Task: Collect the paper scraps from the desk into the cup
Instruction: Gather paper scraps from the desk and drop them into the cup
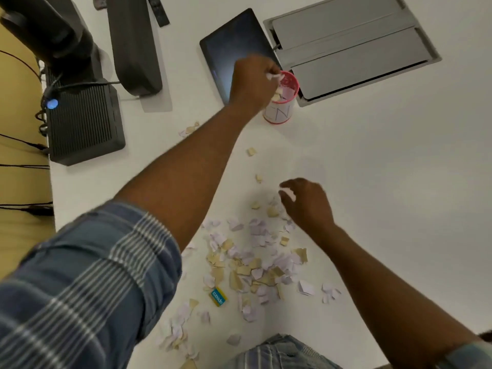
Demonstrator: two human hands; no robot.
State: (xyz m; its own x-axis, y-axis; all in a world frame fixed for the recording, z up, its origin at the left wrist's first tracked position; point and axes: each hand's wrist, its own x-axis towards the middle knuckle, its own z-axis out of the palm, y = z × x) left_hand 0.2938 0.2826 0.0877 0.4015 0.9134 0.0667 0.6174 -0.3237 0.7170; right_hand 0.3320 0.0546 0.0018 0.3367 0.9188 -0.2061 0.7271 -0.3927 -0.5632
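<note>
A pink-rimmed white cup point(279, 113) stands on the white desk point(386, 182), with tan and white scraps inside it. My left hand point(253, 81) is at the cup's left rim and pinches a white scrap over the opening. A big pile of white and tan paper scraps point(255, 265) lies near the desk's front. My right hand point(306, 201) hovers at the pile's far edge, and its fingertips pinch a white scrap. Single scraps point(251, 151) lie between pile and cup.
A dark tablet point(229, 43) lies behind the cup, next to a grey cable hatch point(351, 46). A black box with a blue light point(85, 121) and monitor stands point(133, 43) are at the left. A yellow and blue eraser point(218, 296) lies among the scraps.
</note>
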